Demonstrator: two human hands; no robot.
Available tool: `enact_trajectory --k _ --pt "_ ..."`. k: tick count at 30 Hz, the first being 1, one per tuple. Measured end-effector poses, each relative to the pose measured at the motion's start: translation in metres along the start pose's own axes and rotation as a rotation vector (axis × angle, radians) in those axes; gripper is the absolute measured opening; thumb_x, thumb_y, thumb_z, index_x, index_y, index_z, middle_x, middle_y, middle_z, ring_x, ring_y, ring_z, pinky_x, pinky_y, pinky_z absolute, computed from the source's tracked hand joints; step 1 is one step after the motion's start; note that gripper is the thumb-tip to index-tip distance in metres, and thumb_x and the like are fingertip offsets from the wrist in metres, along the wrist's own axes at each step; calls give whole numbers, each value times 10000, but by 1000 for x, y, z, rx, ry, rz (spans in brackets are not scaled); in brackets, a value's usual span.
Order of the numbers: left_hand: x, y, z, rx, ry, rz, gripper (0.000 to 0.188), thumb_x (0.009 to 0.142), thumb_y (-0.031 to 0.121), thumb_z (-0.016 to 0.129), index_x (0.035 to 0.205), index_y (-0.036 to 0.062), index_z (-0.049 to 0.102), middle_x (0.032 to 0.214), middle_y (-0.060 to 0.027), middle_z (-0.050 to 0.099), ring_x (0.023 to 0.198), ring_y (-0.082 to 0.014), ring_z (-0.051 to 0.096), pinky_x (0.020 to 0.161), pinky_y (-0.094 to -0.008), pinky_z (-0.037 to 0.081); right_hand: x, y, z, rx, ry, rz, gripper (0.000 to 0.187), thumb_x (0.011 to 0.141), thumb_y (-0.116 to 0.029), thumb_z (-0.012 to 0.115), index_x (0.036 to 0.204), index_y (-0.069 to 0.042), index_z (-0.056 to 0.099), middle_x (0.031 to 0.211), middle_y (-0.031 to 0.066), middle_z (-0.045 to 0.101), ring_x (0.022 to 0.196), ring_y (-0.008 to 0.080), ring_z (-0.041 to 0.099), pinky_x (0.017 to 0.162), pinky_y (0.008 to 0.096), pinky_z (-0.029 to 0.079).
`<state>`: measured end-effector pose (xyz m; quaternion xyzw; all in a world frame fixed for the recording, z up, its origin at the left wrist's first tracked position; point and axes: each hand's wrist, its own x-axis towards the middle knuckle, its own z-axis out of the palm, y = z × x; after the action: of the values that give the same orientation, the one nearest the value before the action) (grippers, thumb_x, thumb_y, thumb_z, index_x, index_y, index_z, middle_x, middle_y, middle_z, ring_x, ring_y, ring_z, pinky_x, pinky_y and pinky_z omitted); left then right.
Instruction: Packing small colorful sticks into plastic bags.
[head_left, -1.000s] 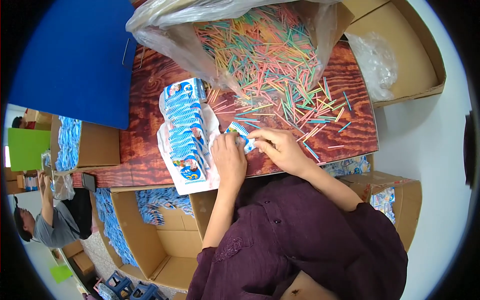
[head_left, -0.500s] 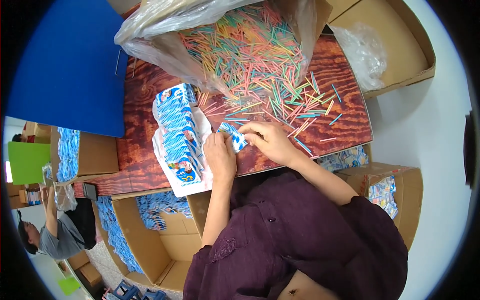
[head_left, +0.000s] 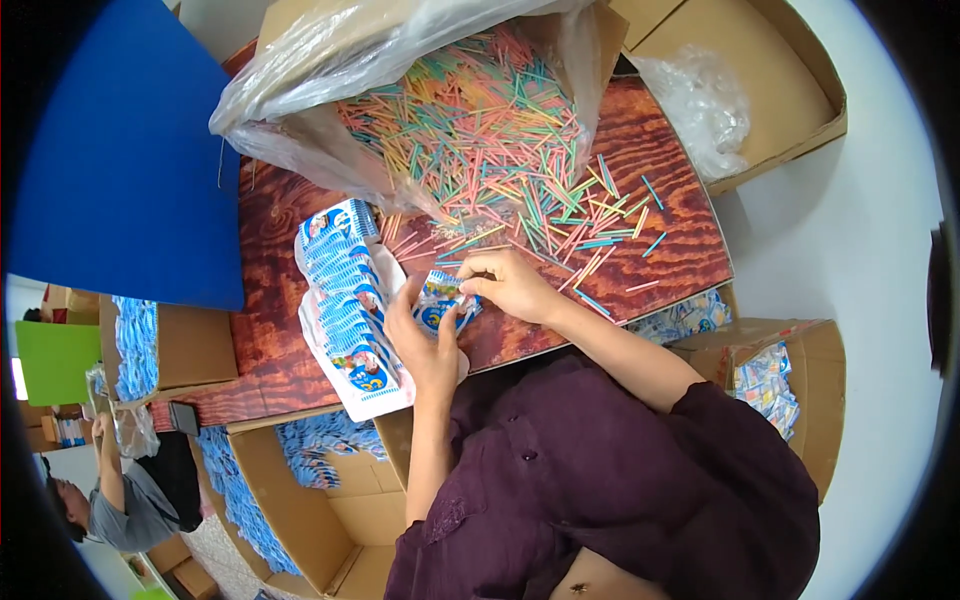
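A small blue-and-white printed packet [head_left: 434, 298] is between my hands, just above the table's near edge. My left hand [head_left: 420, 340] holds its left side, thumb across the front and fingers spread behind. My right hand [head_left: 512, 287] pinches its right edge between thumb and fingertips. Whether the packet's top is open I cannot tell. Left of my hands, a long overlapping row of similar packets [head_left: 345, 270] lies on a white plastic sheet or tray [head_left: 382, 405]. Beyond my hands, thin pastel sticks [head_left: 480, 130] in pink, yellow, green and blue spill from a plastic-lined carton [head_left: 300, 140].
The wood-patterned table [head_left: 270, 345] curves around me. Below its edge stands an open carton [head_left: 350, 515] with packets; another carton of packets [head_left: 765, 390] is at right. A blue panel [head_left: 130, 150] rises at left. Beyond it a person in grey [head_left: 130, 515] works.
My left hand's fingers have spread from a closer grip, and the packet has turned more upright, showing its printed face. The whole view has shifted slightly.
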<state>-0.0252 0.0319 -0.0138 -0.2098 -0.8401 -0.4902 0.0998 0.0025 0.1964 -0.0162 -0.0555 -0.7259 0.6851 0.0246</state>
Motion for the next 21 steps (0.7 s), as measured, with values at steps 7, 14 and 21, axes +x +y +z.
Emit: enact_trajectory --k 7,14,21 --pt "1 -15 5 19 -107 173 87 798 -3 658 807 -14 573 741 -137 550 684 -298 529 620 -376 415 -7 -10 11 -405 222 -199 164 842 -104 627 767 25 560 685 141 539 659 255 560 617 380 422" --pt "-1 -20 15 -11 -132 99 57 832 -14 621 882 -39 615 758 -148 580 713 -288 559 657 -365 443 -1 13 0 -271 257 -230 167 883 -151 601 885 15 604 880 145 618 843 283 607 760 367 468" --pt "-3 -23 10 -57 -91 7 40 862 -16 592 883 -45 609 782 -135 596 714 -230 574 666 -315 453 65 -16 -137 -964 745 -313 195 797 -83 666 971 5 659 1004 140 618 984 330 564 843 396 445"
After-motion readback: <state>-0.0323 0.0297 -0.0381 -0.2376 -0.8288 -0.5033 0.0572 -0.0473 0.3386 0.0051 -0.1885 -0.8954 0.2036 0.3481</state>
